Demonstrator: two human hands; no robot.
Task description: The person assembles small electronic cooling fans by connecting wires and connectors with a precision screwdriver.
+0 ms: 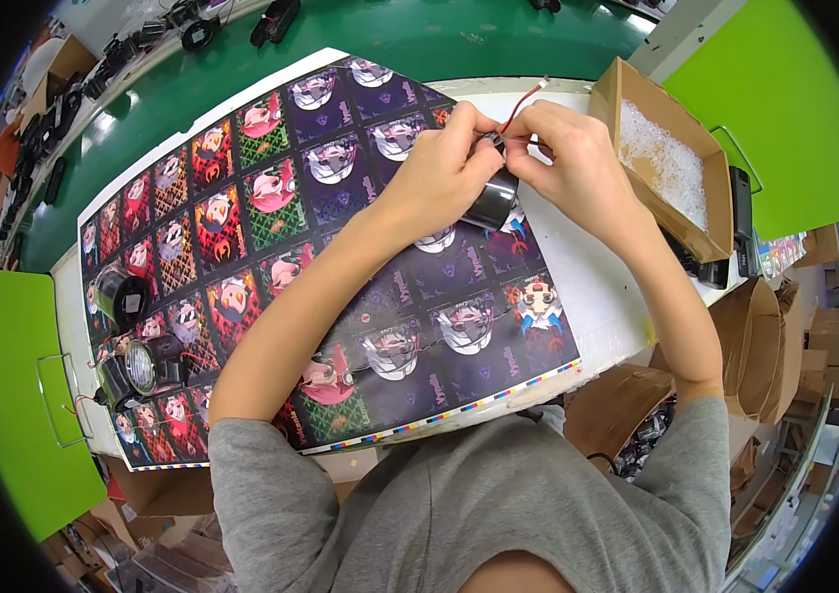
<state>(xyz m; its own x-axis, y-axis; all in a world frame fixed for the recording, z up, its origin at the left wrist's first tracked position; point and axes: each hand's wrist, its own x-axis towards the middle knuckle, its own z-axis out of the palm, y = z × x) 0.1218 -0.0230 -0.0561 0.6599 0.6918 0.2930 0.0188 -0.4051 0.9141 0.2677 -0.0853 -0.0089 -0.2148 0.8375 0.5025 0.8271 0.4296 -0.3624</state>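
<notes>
Cylinder [492,206], black and glossy, held at the right edge of a printed sheet [271,188] on the bench [605,296].
The cylinder's far end is clasped by the fingers of the left hand [444,168]; the fingers of the right hand [575,153] are pinched together beside a red wire [518,105], their exact contact being hidden. Clear bits are contained in a cardboard box [716,235] to the right; a round-lensed part [141,366] is seen at left.
</notes>
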